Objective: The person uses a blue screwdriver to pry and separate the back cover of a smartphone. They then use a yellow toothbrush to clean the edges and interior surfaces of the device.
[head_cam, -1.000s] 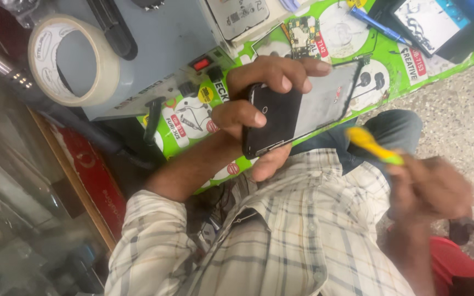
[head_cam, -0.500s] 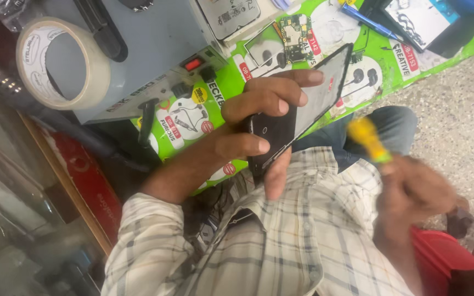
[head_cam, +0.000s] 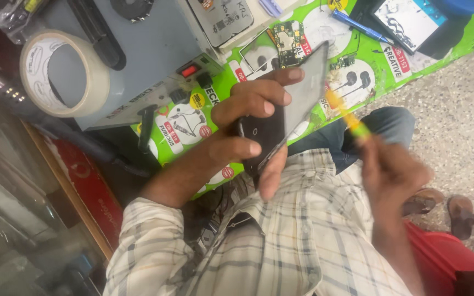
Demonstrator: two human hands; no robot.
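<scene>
Phone sits clamped in the left hand, back already off, while the right hand grips a yellow tool at its edge.

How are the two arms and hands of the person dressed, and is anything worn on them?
The left hand and right hand are bare: no gloves, and no ring or watch shows. The left forearm is uncovered up to a rolled sleeve of a checked shirt, whitish with grey and yellowish lines. The right forearm is bare too; its sleeve is not clear.
</scene>
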